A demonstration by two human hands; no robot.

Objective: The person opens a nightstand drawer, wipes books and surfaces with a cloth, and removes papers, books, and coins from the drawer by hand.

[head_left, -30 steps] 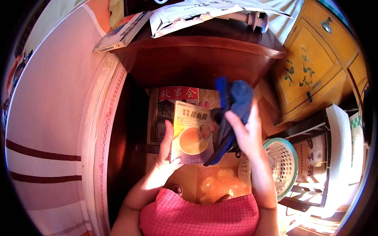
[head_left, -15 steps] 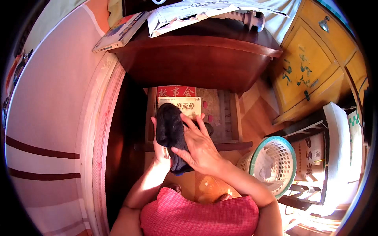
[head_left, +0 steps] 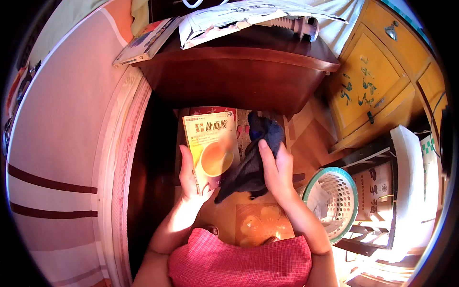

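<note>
A yellow book (head_left: 210,143) with an orange cup on its cover is held upright by its lower left edge in my left hand (head_left: 192,177). To its right, my right hand (head_left: 276,167) grips a dark blue-black cloth (head_left: 248,167), thumb on top. The cloth hangs down toward the book's lower right corner; whether they touch is hard to tell. Behind both lies an open drawer, in which a red-covered magazine (head_left: 201,111) is mostly hidden by the book.
The dark red wooden cabinet (head_left: 234,81) stands ahead, with papers (head_left: 229,21) and another book (head_left: 148,42) on top. A white-green basket (head_left: 355,201) is at right, near a yellow cupboard (head_left: 373,76). A pink-covered bed or panel (head_left: 62,143) fills the left.
The cloth, which lay over the book's front half a second ago, is now off to its right with my right hand. The book's cover shows again, and it stands tilted slightly left.
</note>
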